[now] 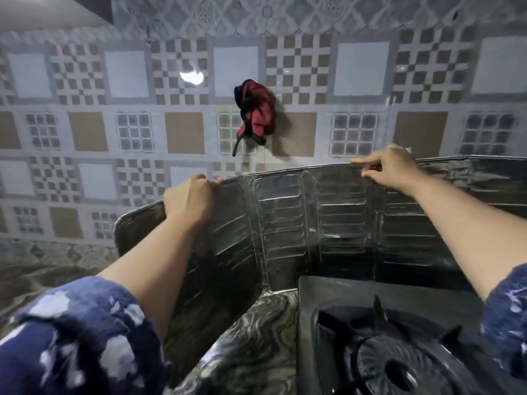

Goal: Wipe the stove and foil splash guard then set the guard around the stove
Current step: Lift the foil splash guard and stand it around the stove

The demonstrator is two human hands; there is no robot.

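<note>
Wall: we face a tiled wall [182, 81] patterned in white, tan and grey checks, with one bright glare spot on it.
Counter: a dark marbled stone counter [256, 337] with pale swirls runs under everything we see.
Guard: the folding silver foil splash guard with embossed ribs [328, 223] stands upright on the counter, between the wall and the stove; its panels bend round the stove's back and left side, and its right end runs out of view.
Stove: the black gas stove with a round burner [399, 366] sits at lower right, just in front of the guard — whether the two touch we cannot tell.
Sleeves: we wear dark blue sleeves with white blotches [71, 337], pushed up the forearms.
Left hand: our left hand [189, 199] is closed over the guard's top edge near its left fold, fingers curled behind the foil.
Right hand: our right hand [385, 166] pinches the top edge further right — thumb on the near face, fingers laid along the rim.
Cloth: a crumpled red and black cloth [256, 109] hangs on the wall above the guard, well apart from both hands.
</note>
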